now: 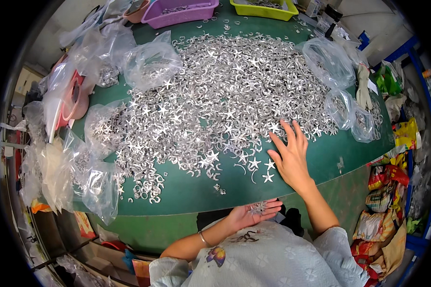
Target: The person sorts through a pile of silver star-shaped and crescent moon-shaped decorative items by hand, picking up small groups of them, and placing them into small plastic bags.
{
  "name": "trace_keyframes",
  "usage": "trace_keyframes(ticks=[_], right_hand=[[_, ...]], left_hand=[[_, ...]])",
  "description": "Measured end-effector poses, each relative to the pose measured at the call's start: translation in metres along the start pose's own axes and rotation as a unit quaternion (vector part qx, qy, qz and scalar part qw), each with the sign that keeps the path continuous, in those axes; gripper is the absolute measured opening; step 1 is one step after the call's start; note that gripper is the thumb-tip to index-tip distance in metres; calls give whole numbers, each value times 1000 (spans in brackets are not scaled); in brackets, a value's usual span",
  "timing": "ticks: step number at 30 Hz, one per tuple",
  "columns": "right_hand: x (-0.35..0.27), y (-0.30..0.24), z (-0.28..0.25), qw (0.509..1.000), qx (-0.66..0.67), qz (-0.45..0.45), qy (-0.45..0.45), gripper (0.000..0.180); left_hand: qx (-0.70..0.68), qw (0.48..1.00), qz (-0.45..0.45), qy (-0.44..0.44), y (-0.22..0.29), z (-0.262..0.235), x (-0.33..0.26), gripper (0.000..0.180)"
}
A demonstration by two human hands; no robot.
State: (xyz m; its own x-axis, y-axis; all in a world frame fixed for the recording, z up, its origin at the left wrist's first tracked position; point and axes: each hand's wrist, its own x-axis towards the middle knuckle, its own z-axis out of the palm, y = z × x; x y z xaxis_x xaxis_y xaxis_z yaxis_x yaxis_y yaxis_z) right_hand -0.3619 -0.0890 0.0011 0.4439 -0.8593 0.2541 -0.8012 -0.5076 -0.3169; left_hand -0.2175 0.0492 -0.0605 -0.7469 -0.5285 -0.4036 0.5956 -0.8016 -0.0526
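2 hands (292, 155), 1 purp tray (182, 17), 1 yel-grn tray (265, 14)

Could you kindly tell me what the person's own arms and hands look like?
The left hand and right hand are both ungloved. A thin, silvery bangle circles the left wrist; none shows on the right. Loose, pale grey-blue sleeves end near the elbows.

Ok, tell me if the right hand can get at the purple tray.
Probably not without leaning: the purple tray sits far across the table, and the metal heap lies between it and the right hand.
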Motion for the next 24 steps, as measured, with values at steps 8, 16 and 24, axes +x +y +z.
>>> trace_keyframes(ticks=[8,16,24], right_hand=[[-29,-10,-32,994,46,-10,-94,32],[-47,-17,-32,978,147,-40,-141,46],[-37,-25,-23,976,170,-93,-98,44]], left_hand=[[7,1000,4,-15,-2,-6,1,65],[-51,993,4,-103,-7,-19,7,65],[-54,998,12,-16,-4,-8,4,69]])
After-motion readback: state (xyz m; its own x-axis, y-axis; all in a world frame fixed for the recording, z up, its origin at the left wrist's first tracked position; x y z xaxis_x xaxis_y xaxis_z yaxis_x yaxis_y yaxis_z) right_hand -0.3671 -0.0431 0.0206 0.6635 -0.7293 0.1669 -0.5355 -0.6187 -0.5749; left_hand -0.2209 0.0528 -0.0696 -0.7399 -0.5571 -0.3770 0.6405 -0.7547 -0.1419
